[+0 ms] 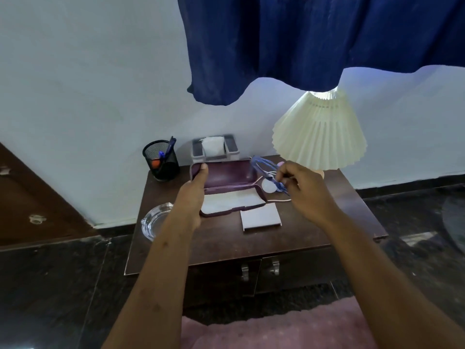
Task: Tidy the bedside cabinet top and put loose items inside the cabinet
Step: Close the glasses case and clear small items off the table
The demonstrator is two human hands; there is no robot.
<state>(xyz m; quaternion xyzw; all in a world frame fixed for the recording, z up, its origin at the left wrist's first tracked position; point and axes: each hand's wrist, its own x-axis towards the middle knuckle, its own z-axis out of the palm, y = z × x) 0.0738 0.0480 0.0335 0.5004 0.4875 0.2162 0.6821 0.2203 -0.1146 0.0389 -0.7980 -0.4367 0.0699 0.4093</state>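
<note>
At the far left a brown wooden panel (37,197) is cut off by the frame edge. On the dark wooden cabinet top (314,238), a clear glass ashtray (153,220) sits at the left edge, partly hidden by the left forearm. Behind it a black mesh pen cup (162,159) holds pens whose details are hard to make out. The left hand (193,195) grips the left end of an open maroon glasses case (226,187), thumb pressed on the raised lid; a white cloth lies inside. Behind the case stands a grey tissue holder (215,147). A small white notepad (260,216) lies just in front of the case. The right hand (302,190) pinches blue-framed glasses (266,167) above the case's right end, the lenses blurred; a white cord and round object beneath are unclear. A pleated cream lamp (319,132) stands behind, its top hidden by a dark blue curtain (302,41). Pale wall, dark floor, two closed cabinet doors (259,273) below.
</note>
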